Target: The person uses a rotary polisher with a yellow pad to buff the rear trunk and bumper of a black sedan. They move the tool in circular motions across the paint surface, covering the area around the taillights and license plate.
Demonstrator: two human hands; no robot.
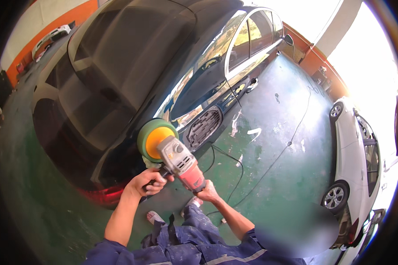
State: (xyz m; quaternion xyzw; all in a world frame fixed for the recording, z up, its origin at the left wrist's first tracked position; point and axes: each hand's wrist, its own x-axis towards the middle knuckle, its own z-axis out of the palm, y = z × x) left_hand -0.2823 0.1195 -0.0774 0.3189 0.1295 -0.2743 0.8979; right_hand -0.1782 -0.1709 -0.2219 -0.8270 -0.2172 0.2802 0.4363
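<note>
A red and grey power polisher point(181, 160) is held in both hands beside a dark car point(132, 128). My left hand point(148, 180) wraps round its black side handle. Behind it, my right hand point(207, 191) grips the rear of the red body. The polisher's round pad point(142, 138), green-edged with a yellow-orange backing, is against or very close to the glossy rear side panel; whether it touches I cannot tell. Just right of the pad, a dark wheel point(205, 127) shows in the wheel arch. The car's red tail light point(104, 194) lies to the left, below my left hand's level.
A black cable point(242, 172) trails over the green floor point(278, 176) from near my legs, past the dark car's side. On the right stands a white car point(353, 154). An orange and white wall point(70, 20) runs behind, with a loose white bumper point(53, 37) beside it.
</note>
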